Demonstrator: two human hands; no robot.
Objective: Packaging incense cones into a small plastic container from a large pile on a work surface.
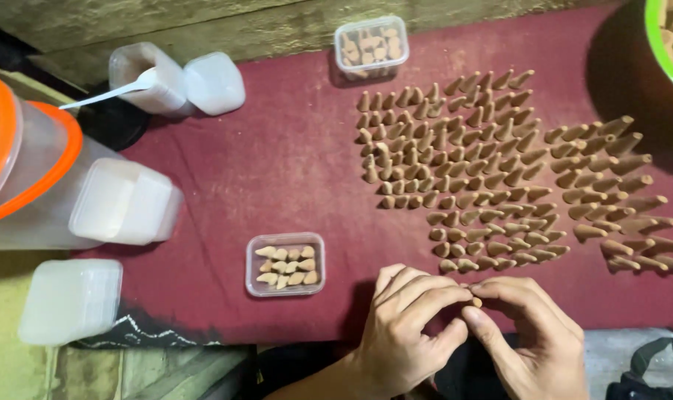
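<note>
Left hand and right hand are meeting at the near edge of the worktop, fingertips pinching one small brown cone between them. It is looking light, dry, probably crumbly; taking it by the wider base seems safest. Just left, a small clear box is holding pale cones. Beyond, cone rows are lying across the red cloth.
</note>
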